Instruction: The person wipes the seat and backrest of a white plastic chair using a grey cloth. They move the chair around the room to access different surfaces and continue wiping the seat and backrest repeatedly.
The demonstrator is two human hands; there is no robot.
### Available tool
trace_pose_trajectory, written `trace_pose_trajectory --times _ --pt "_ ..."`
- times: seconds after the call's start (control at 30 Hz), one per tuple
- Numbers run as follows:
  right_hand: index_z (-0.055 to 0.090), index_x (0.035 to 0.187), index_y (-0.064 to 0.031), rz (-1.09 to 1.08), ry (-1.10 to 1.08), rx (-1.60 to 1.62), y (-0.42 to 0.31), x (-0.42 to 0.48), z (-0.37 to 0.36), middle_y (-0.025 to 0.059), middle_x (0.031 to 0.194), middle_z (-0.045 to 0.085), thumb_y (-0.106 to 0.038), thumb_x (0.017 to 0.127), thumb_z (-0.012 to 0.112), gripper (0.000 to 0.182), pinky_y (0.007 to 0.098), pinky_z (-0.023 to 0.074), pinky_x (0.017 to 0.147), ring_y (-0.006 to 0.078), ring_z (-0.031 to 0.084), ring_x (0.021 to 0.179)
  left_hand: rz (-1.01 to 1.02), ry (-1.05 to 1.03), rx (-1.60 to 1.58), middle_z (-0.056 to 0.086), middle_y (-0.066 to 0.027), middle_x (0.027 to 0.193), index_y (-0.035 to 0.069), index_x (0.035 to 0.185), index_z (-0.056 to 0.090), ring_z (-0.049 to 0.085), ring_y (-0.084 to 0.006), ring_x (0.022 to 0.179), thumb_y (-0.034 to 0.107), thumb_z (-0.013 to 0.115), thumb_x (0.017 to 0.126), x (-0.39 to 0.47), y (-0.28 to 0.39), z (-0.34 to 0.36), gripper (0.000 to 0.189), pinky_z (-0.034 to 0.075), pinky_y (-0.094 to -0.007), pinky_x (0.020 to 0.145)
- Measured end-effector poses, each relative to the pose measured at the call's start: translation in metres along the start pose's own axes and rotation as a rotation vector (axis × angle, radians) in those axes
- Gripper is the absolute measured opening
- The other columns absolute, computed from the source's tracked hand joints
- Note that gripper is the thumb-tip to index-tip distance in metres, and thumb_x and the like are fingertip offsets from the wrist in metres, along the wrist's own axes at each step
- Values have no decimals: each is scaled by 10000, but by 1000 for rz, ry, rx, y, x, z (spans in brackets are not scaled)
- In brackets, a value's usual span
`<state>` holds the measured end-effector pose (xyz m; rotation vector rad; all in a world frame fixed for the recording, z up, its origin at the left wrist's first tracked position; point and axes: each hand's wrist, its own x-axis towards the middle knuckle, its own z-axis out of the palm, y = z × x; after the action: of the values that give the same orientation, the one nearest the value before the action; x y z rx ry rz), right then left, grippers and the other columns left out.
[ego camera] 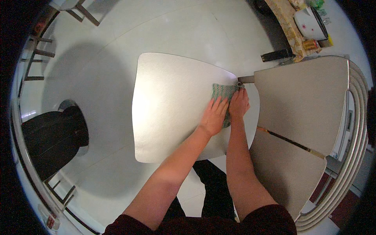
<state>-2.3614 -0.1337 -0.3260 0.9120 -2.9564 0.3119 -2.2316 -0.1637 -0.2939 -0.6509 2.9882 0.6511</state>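
Observation:
A green and grey knitted cloth [221, 89] lies on the right part of a pale, rounded-corner chair seat or panel [170, 102]. My left hand [216, 116] rests flat on the cloth's left part, its fingers slightly spread. At the cloth's right edge, close beside it, my right hand [239, 102] has its fingers bent over the fabric near the panel's edge; whether it grips the cloth is hidden. A short bar shows just beyond the panel's right corner.
Large beige panels [302, 102] with a dark gap between them stand at right. A counter [283, 20] holds a white pot [310, 23] and a can [310, 45] at upper right. A black object [55, 135] stands at left, and a stool [70, 6] at upper left.

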Motion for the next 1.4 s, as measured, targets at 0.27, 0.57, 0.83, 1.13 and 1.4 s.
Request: trace_pose_trajectory --times 0.27,0.57,0.83,1.13,1.4 --pt "525 1133 -62 106 -163 -155 -5 -12 -19 130 1146 508 -241 871 440 328 441 402 839 306 479 1054 0 34 -86 312 -138 1381 -6 1283 386 223 -306 1302 189 464 814 -14 14 10 513 148 -418 1077" --pt "480 1035 75 347 -601 -134 8 -132 -71 212 1057 496 -123 886 396 261 421 430 808 358 499 967 136 8 -286 395 -146 1312 -26 1236 406 373 -284 1212 76 493 797 -140 45 26 459 308 -413 989" --pt "338 1219 112 265 -454 201 -29 -217 -59 248 1112 436 -38 853 413 403 413 408 859 375 468 996 -124 -322 -379 466 -112 1227 -3 1213 438 448 -244 1124 67 477 789 -201 18 0 432 359 -380 935" --pt "426 1235 -9 -725 -571 367 -184 -217 -50 153 1089 482 -109 804 545 458 370 416 853 292 480 996 -695 353 -112 424 -174 1286 20 1208 452 400 -350 1180 30 526 767 -275 -57 -10 447 319 -436 992" --pt "539 1034 -63 -707 -947 516 -109 -302 -74 153 1006 497 -77 792 524 243 409 419 818 343 481 957 -1208 435 -767 557 -176 1127 5 1038 582 538 -340 1023 -50 451 790 -329 21 30 286 431 -379 884"
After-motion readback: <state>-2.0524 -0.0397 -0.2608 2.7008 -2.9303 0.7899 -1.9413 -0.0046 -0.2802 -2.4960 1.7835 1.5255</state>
